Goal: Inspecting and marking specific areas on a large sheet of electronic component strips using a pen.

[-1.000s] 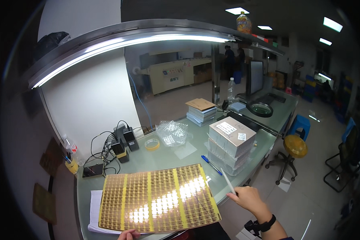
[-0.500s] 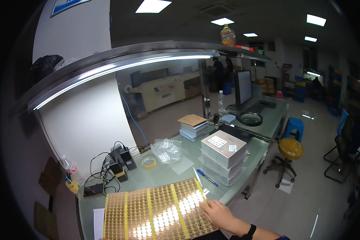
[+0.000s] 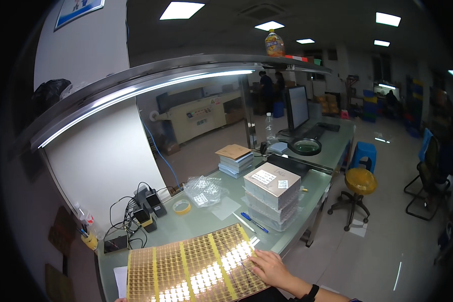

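Note:
A wide, thin circuit-board panel, gold with a fine repeating pattern and yellow strips, lies tilted before me, bright light reflecting off it. My right hand grips its right edge, fingers bent over the top face; the thumb is hidden. At the panel's lower left corner only a sliver of my left hand shows at the picture's edge, its fingers mostly out of sight. Past the panel's upper right corner lie a white pen-like stick and a blue pen. A white paper sheet peeks out beside its left edge.
Bubble-wrapped boxes are stacked right of centre, a smaller stack behind. Yellow tape, clear plastic wrap and black adapters with cables sit farther back. A lit shelf spans overhead. A yellow-seated stool stands right.
The whole scene has shifted a little to the left in view. My right hand stays on the panel's right edge, its fingers slightly repositioned.

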Demonstrator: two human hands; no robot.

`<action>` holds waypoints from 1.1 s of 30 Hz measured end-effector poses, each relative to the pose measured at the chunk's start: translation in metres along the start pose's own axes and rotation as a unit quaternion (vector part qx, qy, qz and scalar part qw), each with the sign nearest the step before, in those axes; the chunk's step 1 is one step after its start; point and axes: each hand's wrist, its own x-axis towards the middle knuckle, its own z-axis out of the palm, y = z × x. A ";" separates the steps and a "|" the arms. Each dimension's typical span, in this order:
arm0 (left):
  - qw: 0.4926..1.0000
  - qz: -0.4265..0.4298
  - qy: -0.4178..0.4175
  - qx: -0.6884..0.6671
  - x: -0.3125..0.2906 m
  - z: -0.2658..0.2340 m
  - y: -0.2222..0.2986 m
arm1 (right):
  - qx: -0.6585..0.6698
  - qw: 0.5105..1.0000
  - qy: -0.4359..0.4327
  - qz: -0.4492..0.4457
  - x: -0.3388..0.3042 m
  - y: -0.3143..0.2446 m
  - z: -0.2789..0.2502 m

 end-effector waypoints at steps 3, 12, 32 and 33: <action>0.970 0.051 -0.019 -0.238 -0.036 0.002 0.025 | 0.006 1.000 0.006 0.011 -0.003 0.004 0.001; 0.907 0.066 0.084 -0.406 -0.088 0.027 0.071 | 0.034 0.999 -0.021 0.014 0.001 0.000 0.000; 0.970 0.228 0.011 -0.082 -0.066 -0.004 0.007 | 0.037 0.986 0.034 -0.157 0.008 -0.053 -0.041; 0.945 0.282 0.106 0.127 -0.075 -0.003 0.015 | 0.064 0.985 0.043 -0.153 0.008 -0.054 -0.041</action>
